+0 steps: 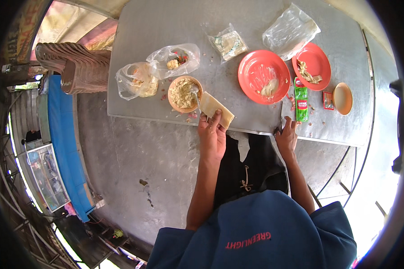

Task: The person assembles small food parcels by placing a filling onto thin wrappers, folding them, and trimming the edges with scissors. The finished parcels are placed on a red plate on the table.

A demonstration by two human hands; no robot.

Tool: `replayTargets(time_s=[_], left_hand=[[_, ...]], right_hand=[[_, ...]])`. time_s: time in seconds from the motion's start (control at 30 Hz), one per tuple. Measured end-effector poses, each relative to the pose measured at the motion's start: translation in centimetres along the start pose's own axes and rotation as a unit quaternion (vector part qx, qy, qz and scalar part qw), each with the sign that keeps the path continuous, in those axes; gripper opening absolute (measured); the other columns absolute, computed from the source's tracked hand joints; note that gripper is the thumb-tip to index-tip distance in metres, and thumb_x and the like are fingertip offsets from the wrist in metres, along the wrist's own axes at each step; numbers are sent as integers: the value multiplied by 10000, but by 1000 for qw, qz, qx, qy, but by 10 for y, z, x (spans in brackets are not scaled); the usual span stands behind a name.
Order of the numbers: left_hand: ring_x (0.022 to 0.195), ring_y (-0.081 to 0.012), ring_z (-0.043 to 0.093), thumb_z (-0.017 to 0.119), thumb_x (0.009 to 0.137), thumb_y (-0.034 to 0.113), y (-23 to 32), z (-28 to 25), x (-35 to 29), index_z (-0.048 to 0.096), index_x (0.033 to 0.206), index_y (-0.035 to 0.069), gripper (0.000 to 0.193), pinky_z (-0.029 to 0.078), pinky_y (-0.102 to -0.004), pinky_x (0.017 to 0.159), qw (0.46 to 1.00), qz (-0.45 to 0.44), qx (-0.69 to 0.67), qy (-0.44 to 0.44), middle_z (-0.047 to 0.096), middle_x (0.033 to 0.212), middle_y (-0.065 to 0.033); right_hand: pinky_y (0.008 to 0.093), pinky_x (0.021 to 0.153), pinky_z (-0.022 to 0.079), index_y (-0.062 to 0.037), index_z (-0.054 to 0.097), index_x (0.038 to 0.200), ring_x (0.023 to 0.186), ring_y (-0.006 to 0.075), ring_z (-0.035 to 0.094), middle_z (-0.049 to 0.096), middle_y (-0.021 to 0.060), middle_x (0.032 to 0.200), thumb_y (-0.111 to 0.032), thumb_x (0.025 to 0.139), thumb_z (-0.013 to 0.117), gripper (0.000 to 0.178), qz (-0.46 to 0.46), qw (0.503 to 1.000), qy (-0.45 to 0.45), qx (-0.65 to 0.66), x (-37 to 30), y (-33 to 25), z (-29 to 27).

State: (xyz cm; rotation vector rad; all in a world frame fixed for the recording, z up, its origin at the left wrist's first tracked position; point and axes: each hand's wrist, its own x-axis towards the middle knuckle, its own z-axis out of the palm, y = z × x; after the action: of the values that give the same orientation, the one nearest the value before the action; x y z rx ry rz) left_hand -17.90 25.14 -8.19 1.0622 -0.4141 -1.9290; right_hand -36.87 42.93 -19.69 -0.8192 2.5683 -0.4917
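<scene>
My left hand (213, 134) is closed on a flat, folded pale-yellow pastry wrapper (214, 106), thumb on top, held over the table's front edge. Whether filling lies inside the wrapper cannot be seen. Just left of it stands an orange bowl (171, 103) of pale, chunky mixture (182, 92), with a metal spoon (195, 90) in it. My right hand (286, 136) rests at the table's front edge, thumb and fingers apart, with nothing visible in it. Ahead of that hand lie green sachets (301, 104) and a red plate (247, 77) smeared with white paste.
Two plastic bags with food (141, 85) (184, 54) sit at the table's left. A packet of wrappers (229, 44) and a clear bag (289, 31) lie at the back. Rightward are another red plate (324, 60) with scraps and a small bowl (343, 98). Stacked chairs (83, 74) stand left.
</scene>
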Motion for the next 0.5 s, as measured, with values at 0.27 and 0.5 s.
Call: replayTargets(time_s=[0.27, 0.5], left_hand=[[1095, -127, 624, 648, 955, 19, 42, -30, 8, 498, 1348, 79, 424, 534, -290, 936, 993, -23, -70, -95, 624, 1236, -41], [1148, -151, 604, 674, 916, -32, 88, -49, 3, 463, 1366, 69, 507, 524, -326, 978, 985, 20, -1, -174, 610, 1258, -67]], right_hand=[[477, 782, 563, -94, 437, 1335, 903, 376, 673, 596, 176, 1158, -94, 682, 742, 721, 56, 998, 14, -10, -3, 3, 17], [277, 574, 521, -59, 491, 1304, 682, 172, 640, 585, 105, 1103, -94, 737, 809, 651, 150, 933, -44, 323, -91, -58, -19]])
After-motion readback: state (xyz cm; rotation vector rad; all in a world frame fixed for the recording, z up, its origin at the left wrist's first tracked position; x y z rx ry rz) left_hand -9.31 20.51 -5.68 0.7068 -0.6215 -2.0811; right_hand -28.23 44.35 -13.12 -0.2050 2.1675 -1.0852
